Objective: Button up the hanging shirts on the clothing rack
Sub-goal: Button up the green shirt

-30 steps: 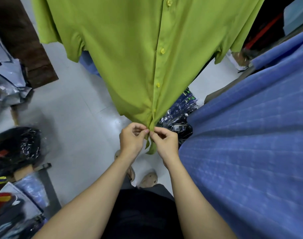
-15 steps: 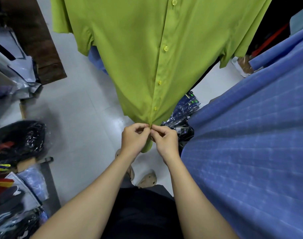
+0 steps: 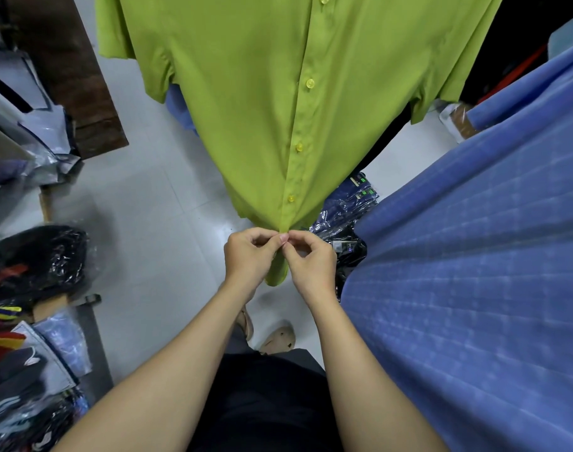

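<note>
Blue checked shirt (image 3: pixel 474 272) fills frame right; green shirt (image 3: pixel 262 102) hangs top centre, placket buttoned down to hem. Left hand (image 3: pixel 249 256) and right hand (image 3: pixel 312 264) pinch placket at centre, probably fastening the lowest button, which fingers hide. Bagged clothes (image 3: pixel 34 256) left, pale tiled floor (image 3: pixel 154 223).

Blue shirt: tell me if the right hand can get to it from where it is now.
Probably yes. The blue shirt hangs right beside the right hand with nothing between them, but that hand is pinching the green shirt hem and must let go first.
</note>
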Tool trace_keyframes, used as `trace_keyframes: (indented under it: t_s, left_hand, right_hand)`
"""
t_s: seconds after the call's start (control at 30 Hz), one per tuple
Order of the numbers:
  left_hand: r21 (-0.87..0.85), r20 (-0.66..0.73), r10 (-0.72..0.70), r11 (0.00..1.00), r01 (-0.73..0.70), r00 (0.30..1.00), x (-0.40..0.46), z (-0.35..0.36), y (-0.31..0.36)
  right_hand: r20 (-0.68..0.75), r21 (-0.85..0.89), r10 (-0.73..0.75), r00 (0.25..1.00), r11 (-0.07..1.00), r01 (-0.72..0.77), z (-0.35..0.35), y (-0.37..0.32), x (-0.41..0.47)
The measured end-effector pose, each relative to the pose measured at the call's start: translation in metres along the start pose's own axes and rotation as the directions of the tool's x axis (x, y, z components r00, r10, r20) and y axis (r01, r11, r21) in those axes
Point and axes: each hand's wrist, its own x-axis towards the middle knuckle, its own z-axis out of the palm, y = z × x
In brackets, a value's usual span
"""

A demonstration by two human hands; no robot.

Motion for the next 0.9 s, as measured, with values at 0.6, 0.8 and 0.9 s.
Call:
trace_keyframes:
  t_s: [0.6, 0.8, 0.9]
  left_hand:
    - [-0.041, 0.214, -0.006, 0.999, 0.015, 0.977, 0.015, -0.013, 0.02]
    - [-0.217, 0.23, -0.125, 0.96, 0.176, 0.965, 0.013, -0.012, 0.023]
    - [-0.182, 0.191, -0.133, 0.969, 0.168, 0.973, 0.017, -0.01, 0.026]
  right_hand:
    - [0.311, 0.379, 0.222, 0.924, 0.863, -0.334, -0.03, -0.022, 0.021]
    - [0.323, 0.417, 0.236, 0.917, 0.834, -0.361, -0.033, -0.022, 0.026]
    - [0.248, 0.28, 0.097, 0.964, 0.945, -0.167, -0.03, -0.019, 0.026]
